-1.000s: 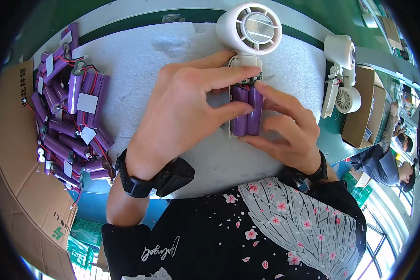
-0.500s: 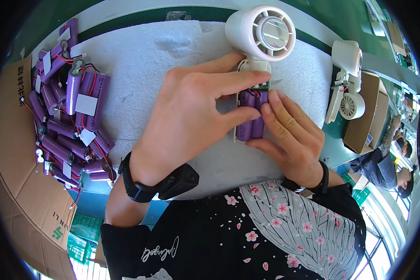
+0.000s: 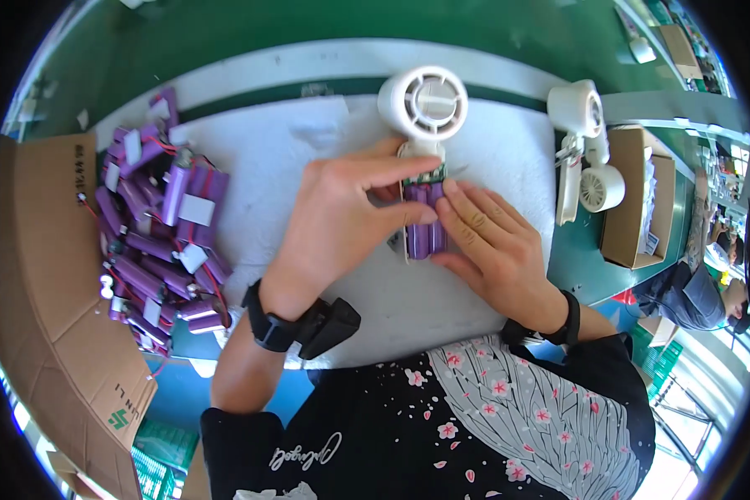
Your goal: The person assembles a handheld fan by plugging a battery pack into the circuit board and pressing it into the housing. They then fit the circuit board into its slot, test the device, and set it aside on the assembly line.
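A white handheld fan point(image 3: 388, 107) lies on the foam sheet, round head away from me and handle toward me. Its handle is uncovered: a green circuit board point(image 3: 432, 177) shows below the neck, then a pack of two purple battery cells point(image 3: 418, 242). From the left, my left hand point(image 3: 342, 200) is closed around the handle, index finger across the neck by the board and thumb on the cells. My right hand point(image 3: 500, 246) presses its fingertips to the cells' right side, thumb near their lower end. Its grip is closed on the pack. The fingers partly hide the wires and handle edge.
Several purple battery packs with wires and white pads point(image 3: 146, 275) are heaped at left, beside a cardboard flap point(image 3: 50, 250). White foam point(image 3: 267, 158) covers the work surface. Right of it are more white fan parts point(image 3: 575, 108) and an open cardboard box point(image 3: 621, 237). Another person point(image 3: 692, 296) sits far right.
The whole view has shifted and the fan looks smaller and lower in it. Both hands keep nearly the same hold on the handle and battery pack.
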Available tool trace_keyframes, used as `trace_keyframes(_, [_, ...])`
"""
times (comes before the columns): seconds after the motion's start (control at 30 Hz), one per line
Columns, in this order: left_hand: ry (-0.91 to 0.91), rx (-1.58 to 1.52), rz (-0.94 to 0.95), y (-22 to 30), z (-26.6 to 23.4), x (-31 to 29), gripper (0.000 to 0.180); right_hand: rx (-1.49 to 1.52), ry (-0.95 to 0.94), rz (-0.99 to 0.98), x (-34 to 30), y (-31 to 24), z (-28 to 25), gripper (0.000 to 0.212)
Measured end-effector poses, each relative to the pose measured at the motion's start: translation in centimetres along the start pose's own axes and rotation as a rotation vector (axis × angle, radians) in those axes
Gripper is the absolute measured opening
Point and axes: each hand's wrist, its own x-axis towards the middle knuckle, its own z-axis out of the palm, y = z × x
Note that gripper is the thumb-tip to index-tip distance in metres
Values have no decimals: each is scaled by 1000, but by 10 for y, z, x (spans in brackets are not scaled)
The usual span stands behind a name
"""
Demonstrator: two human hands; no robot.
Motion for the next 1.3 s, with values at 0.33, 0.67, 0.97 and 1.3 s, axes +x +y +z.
trace_keyframes(0.33, [-75, 56, 4, 4, 4, -1, 51, 350, 184, 172, 33, 4, 6, 18])
trace_keyframes(0.67, [-156, 57, 24, 4, -9, 0, 54, -95, 14, -173, 16, -5, -6, 38])
trace_keyframes(0.97, [117, 63, 198, -1, 3, -2, 61, -145, -24, -83, 12, -6, -7, 67])
trace_keyframes(1.3, [428, 105, 230, -9, 4, 2, 37, -97, 60, 26, 197, 6, -29, 48])
